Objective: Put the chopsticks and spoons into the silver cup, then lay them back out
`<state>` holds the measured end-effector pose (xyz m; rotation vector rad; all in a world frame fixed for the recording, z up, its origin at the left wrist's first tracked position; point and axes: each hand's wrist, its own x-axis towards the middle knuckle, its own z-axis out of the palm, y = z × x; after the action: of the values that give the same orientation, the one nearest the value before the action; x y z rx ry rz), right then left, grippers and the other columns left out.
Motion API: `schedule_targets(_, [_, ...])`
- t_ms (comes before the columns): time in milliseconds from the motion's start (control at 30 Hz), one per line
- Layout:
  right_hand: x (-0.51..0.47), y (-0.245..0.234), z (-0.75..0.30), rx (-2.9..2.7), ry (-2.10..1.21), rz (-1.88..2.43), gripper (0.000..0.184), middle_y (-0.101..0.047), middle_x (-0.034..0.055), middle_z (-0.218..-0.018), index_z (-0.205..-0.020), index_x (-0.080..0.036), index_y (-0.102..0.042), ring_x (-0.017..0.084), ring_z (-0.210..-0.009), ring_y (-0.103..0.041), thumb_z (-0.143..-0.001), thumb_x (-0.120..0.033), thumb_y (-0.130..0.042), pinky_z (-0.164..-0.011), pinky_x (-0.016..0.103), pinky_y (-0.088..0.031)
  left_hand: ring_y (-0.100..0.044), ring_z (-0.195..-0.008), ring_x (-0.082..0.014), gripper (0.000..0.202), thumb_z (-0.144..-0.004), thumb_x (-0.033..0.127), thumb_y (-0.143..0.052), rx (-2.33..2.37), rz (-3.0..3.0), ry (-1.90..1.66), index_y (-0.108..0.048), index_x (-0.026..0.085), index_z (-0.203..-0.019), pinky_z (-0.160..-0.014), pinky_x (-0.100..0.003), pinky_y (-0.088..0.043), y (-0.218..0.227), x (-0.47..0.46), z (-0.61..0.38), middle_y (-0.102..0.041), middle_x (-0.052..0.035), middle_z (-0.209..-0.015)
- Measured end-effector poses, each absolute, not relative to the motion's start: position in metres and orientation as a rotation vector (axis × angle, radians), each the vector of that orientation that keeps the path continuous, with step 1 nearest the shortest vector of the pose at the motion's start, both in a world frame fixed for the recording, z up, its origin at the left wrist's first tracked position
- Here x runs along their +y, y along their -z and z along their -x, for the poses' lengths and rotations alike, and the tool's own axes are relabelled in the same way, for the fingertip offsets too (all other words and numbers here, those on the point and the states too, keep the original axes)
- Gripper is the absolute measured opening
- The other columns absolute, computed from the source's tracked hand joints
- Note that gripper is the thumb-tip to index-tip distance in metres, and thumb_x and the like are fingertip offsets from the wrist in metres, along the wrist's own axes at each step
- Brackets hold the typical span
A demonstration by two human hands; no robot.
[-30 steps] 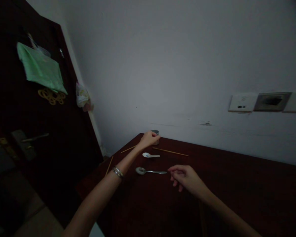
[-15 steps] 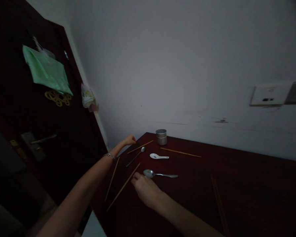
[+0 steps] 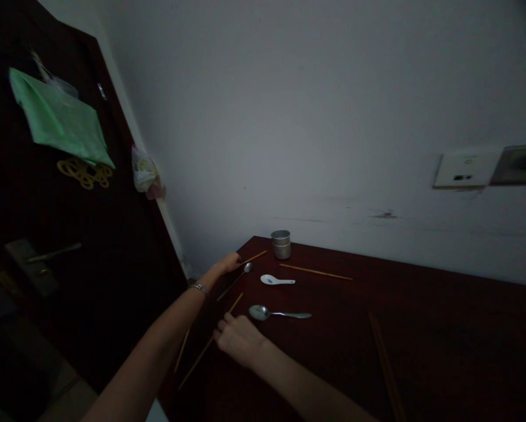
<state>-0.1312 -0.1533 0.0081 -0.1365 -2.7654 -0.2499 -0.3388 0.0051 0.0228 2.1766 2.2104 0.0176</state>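
At the table's far left corner, my left hand (image 3: 230,263) is closed on the near end of a wooden chopstick (image 3: 255,257); its fingertips are partly hidden. My right hand (image 3: 240,340), nearer to me, has its fingers curled on the middle of another chopstick (image 3: 197,367), which slants along the left side. Between the hands lies a long-handled metal spoon (image 3: 248,267). A white soup spoon (image 3: 272,280) and a larger metal spoon (image 3: 259,313) lie just to the right. My left forearm partly covers a third chopstick (image 3: 181,351).
A metal cup (image 3: 281,245) stands at the back by the wall. One chopstick (image 3: 316,271) lies to its right, and more dark sticks (image 3: 386,366) lie at the right front. A dark door (image 3: 126,252) with a green cloth (image 3: 63,117) is on the left.
My left hand has come down onto the back chopstick. The right hand has moved left onto the front chopstick. The view has turned slightly to the right.
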Motion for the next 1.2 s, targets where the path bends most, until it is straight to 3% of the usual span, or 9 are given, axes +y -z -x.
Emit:
schedule_targets(333, [-0.149, -0.005, 0.143, -2.746, 0.269, 0.088, 0.007, -0.059, 0.0051, -0.074, -0.078, -0.014, -0.057, 0.019, -0.074, -0.053, -0.078, -0.014, -0.050, -0.049, 0.027, -0.046, -0.054, -0.065, -0.0117, 0.020, -0.073, 0.020, -0.047, 2.278, -2.153, 0.042, -0.066, 0.014, -0.072, -0.059, -0.018, -0.038, -0.020, 0.003, 0.335, -0.063, -0.0053, -0.073])
schedule_targets(733, [-0.144, -0.003, 0.152, -2.699, 0.321, 0.033, 0.011, -0.057, 0.0064, -0.074, -0.073, -0.013, -0.058, 0.018, -0.073, -0.052, -0.079, -0.013, -0.049, -0.051, 0.028, -0.046, -0.056, -0.075, -0.0160, 0.021, -0.075, 0.018, -0.044, 2.435, -2.090, -0.019, -0.064, 0.013, -0.075, -0.065, -0.022, -0.041, -0.015, 0.002, 0.325, -0.062, -0.0102, -0.081])
schedule_targets(933, [-0.142, -0.005, 0.152, -2.694, 0.312, -0.013, 0.010, -0.057, 0.0056, -0.076, -0.074, -0.012, -0.057, 0.017, -0.073, -0.053, -0.079, -0.012, -0.049, -0.047, 0.025, -0.046, -0.057, -0.075, -0.0184, 0.016, -0.072, 0.016, -0.048, 2.478, -2.030, -0.097, -0.063, 0.012, -0.074, -0.063, -0.024, -0.041, -0.013, 0.003, 0.324, -0.062, -0.0126, -0.081])
schedule_targets(1200, [-0.144, -0.013, 0.144, -2.698, 0.337, -0.081, 0.011, -0.058, 0.0037, -0.075, -0.079, -0.013, -0.055, 0.015, -0.070, -0.053, -0.081, -0.013, -0.045, -0.047, 0.025, -0.045, -0.057, -0.069, -0.0171, 0.011, -0.067, 0.018, -0.054, 2.486, -1.869, -0.362, -0.062, 0.011, -0.066, -0.059, -0.023, -0.039, -0.030, -0.005, 0.329, -0.062, -0.0089, -0.069])
